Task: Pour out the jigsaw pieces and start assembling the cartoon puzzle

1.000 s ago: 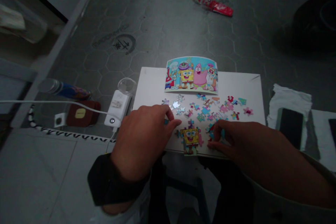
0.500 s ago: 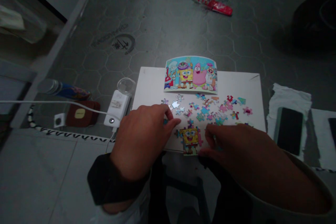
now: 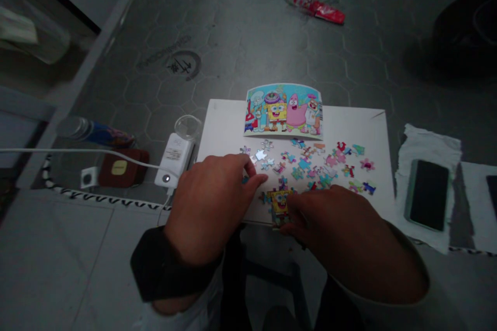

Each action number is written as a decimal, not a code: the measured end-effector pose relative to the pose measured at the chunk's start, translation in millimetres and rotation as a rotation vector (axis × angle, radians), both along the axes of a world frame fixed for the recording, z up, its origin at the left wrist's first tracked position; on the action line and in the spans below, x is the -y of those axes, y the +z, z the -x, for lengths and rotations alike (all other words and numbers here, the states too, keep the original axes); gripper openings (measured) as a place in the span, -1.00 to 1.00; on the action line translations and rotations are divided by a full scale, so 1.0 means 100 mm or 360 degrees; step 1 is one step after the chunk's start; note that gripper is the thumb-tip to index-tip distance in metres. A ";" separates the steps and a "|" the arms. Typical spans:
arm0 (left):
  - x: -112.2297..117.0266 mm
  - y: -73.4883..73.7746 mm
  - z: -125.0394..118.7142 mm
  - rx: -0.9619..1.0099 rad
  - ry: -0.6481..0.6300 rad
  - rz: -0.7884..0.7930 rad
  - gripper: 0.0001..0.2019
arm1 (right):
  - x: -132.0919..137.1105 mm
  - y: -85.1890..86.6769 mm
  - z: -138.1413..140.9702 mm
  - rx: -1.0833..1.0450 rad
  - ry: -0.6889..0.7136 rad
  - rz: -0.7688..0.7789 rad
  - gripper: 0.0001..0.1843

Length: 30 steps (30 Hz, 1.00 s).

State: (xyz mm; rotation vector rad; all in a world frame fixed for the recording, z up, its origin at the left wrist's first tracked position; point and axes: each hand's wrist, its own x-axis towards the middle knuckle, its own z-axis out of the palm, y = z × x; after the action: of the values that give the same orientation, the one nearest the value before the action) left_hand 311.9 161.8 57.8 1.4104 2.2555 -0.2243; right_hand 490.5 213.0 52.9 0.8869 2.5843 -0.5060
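Note:
A joined section of jigsaw puzzle (image 3: 278, 201) with a yellow cartoon face lies at the near edge of the white board. My right hand (image 3: 330, 217) is closed at its right side, thumb low and fingers on top, covering that side. To its left, my left hand (image 3: 217, 191) rests on the board with fingers curled and thumb and index finger apart. A bluish bit shows in that gap; whether it is touched I cannot tell. Loose puzzle pieces (image 3: 304, 163) lie scattered beyond both hands. Behind them stands a curved picture card (image 3: 297, 114) with the cartoon characters.
Left of the white board (image 3: 225, 119) are a white power adapter (image 3: 174, 152) with a cable, a clear round lid (image 3: 188, 126), a brown case (image 3: 122, 168) and a can (image 3: 97, 132). A phone (image 3: 429, 194) lies on paper at right. A red wrapper (image 3: 314, 6) is farther off.
My right hand has moved left onto the right side of the joined puzzle section, uncovering pieces at the board's right. My left hand has stayed in place.

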 end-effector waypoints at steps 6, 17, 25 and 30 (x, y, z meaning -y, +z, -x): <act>0.00 0.01 0.00 0.0012 -0.0005 -0.0011 -0.67 | 0.03 0.00 0.06 0.0020 -0.0043 0.0032 -0.84; 0.00 0.02 0.00 0.0023 0.0001 -0.0020 -0.68 | -0.08 -0.02 -0.12 -0.0053 -0.0148 -0.0093 -0.75; 0.01 0.03 -0.01 0.0016 0.0030 -0.0051 -0.71 | -0.16 -0.11 -0.27 0.0010 -0.0305 -0.0198 -0.61; 0.01 0.02 -0.01 -0.0032 0.0041 -0.0119 -0.69 | -0.15 -0.12 -0.28 -0.0017 -0.0286 -0.0191 -0.59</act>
State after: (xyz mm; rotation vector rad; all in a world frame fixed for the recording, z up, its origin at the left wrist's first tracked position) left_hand 312.7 160.5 60.2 1.4218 2.3188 -0.1474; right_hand 518.6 227.8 40.7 1.1676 2.5801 -0.4077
